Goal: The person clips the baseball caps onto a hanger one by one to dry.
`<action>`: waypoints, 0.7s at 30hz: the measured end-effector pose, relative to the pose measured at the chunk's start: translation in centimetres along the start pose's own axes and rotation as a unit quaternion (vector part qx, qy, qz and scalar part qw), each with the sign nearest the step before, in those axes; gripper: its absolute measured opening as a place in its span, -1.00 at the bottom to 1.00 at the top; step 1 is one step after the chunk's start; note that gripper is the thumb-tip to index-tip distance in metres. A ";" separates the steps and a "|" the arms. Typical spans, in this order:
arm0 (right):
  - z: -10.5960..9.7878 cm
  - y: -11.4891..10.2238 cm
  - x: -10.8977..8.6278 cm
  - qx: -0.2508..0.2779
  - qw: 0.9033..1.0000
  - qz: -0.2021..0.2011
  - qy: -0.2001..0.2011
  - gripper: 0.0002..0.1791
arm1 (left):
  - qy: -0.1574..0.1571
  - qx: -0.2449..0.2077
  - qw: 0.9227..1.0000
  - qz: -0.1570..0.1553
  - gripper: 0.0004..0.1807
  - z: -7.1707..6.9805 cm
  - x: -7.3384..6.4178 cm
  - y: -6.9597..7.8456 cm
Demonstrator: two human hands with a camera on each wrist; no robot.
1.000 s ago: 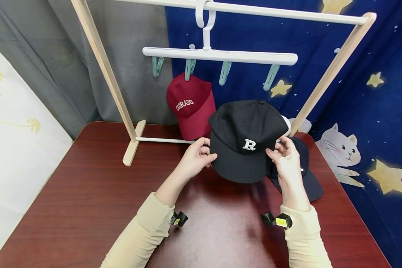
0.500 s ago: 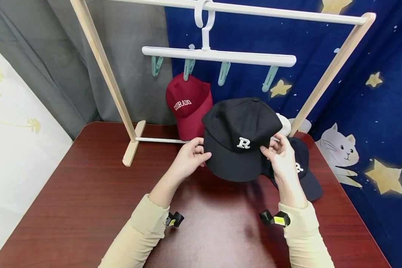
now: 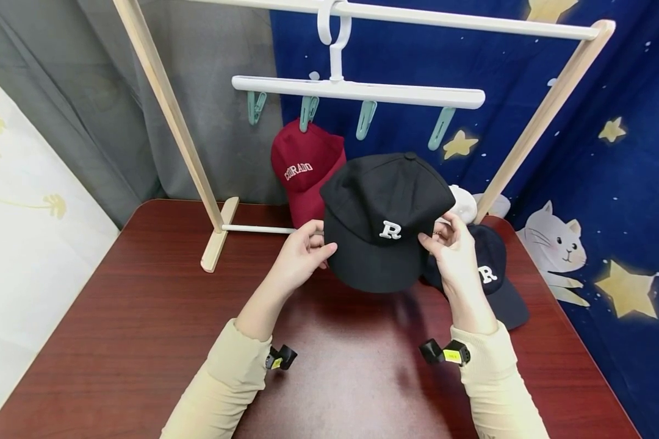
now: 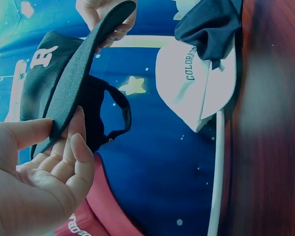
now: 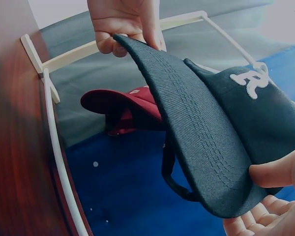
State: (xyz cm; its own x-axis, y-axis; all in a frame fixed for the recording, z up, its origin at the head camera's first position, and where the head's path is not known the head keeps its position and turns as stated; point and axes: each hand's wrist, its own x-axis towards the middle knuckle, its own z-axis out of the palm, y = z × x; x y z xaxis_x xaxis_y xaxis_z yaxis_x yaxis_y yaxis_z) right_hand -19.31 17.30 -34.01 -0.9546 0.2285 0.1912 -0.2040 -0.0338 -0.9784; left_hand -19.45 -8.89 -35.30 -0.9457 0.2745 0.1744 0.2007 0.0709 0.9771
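Tabletop, dark red, runs nearest at 6 o'clock, and over it the left hand and right hand pinch the brim of a black cap at its 8 and 4 o'clock edges, thumbs above, fingers partly curled beneath. Cap held clear of the surface, white R facing the viewer; a second dark R cap lies at 4 o'clock of it, a white cap between 2 and 3 o'clock, partly hidden. Farther back, a red cap hangs at 10 o'clock from one green clip of a white hanger at 12 o'clock.
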 end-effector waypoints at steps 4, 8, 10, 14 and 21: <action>0.4 -0.2 0.2 -0.008 1.000 0.003 -0.005 -0.47 | 0.005 0.006 1.000 0.001 -0.75 -0.4 0.0 0.0; 0.7 -0.2 0.3 -0.016 1.000 0.001 -0.011 -0.49 | 0.010 0.010 1.000 0.001 -0.74 -0.8 0.0 0.0; 0.8 -0.2 0.4 -0.017 1.000 -0.002 -0.014 -0.49 | 0.013 0.012 1.000 0.001 -0.73 -0.9 0.0 0.0; 1.1 0.0 0.7 -0.017 1.000 -0.003 -0.018 -0.49 | 0.018 0.014 1.000 -0.003 -0.72 -1.1 0.1 -0.1; 1.3 0.2 1.2 -0.025 0.999 0.005 -0.030 -0.48 | 0.027 0.003 1.000 -0.006 -0.71 -1.3 0.3 -0.4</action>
State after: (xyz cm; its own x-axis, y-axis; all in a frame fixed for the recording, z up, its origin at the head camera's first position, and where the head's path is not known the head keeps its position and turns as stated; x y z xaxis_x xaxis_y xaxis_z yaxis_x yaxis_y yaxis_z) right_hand -20.74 16.28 -33.89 -0.9679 0.1701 0.1851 -0.1857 0.0128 -0.9825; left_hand -20.19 -10.12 -35.49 -0.9607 0.2206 0.1686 0.1901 0.0798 0.9785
